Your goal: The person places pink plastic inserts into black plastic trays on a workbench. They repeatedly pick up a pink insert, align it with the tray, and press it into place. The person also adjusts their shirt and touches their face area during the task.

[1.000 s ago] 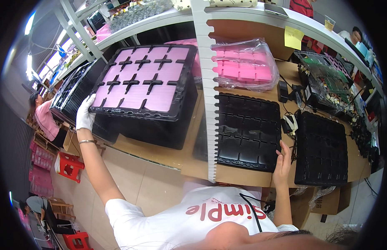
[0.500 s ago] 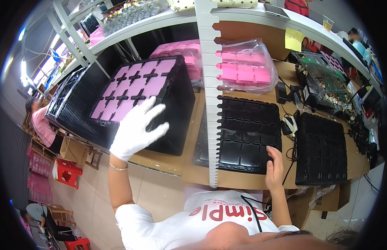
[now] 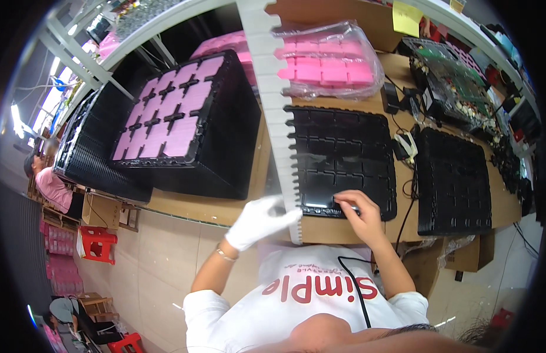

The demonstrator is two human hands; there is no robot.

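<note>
A shallow black compartment tray (image 3: 343, 159) lies on the cardboard-covered table in front of me. My right hand (image 3: 366, 219), bare, is at the tray's near edge with thumb and fingers drawn together; whatever may be between them is too small to make out. My left hand (image 3: 258, 223), in a white glove, hovers just short of the tray's near left corner. Its fingers are apart, slightly blurred, and hold nothing I can see. To the left stands a tall black stack of trays (image 3: 226, 147), topped with pink foam pads (image 3: 173, 115) between black cross-shaped dividers.
A white notched post (image 3: 273, 117) rises beside the tray. Bagged pink foam (image 3: 326, 62) sits behind it. To the right are another black tray stack (image 3: 455, 182), cables, a white clip-like tool (image 3: 406, 146) and circuit boards (image 3: 455, 88). A person in pink (image 3: 52, 188) is at far left.
My left hand has left the foam-topped stack and come down and right toward the tray. My right hand has shifted left along the tray's near edge, its fingers drawing in. The view has tilted.
</note>
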